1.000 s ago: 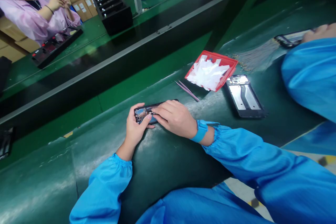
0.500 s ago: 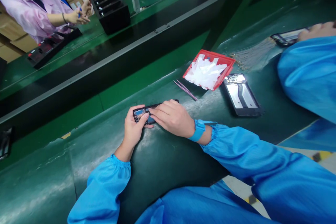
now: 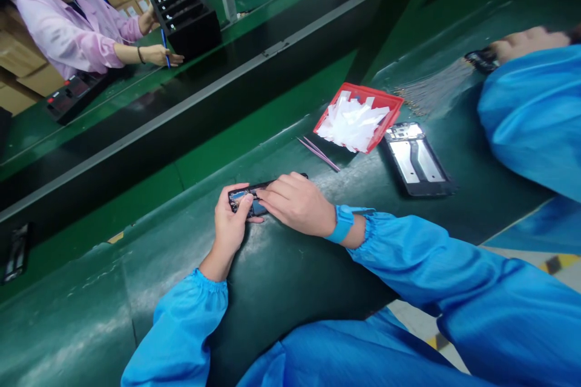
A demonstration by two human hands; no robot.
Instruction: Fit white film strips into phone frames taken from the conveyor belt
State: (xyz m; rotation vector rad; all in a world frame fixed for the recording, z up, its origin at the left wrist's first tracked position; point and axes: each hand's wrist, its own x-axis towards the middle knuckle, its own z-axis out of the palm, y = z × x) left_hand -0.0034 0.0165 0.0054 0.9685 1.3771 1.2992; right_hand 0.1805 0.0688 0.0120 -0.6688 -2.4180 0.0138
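Observation:
An opened phone [image 3: 259,208] with its inner parts showing lies between my hands, just over the green bench. My left hand [image 3: 230,217] is closed around its left end, thumb resting on the inside. Bent over the phone's middle and right part is my right hand [image 3: 297,202], fingers pinched together at the inner parts. Whatever those fingertips hold is too small and hidden to make out. A blue wrist strap [image 3: 341,224] circles my right wrist. Beyond the hands lies a pair of pink tweezers [image 3: 319,154].
A red tray [image 3: 396,110] heaped with white strips stands behind the tweezers. Right of it lies another phone frame [image 3: 415,160]. A co-worker's blue sleeve [image 3: 531,115] reaches in at right. Across the line, a person in pink handles a black slotted box [image 3: 193,30].
My hands keep nearly the same hold on the phone. Across the line, the person's hands have moved to the black box. A phone part at far left has shifted right into fuller view.

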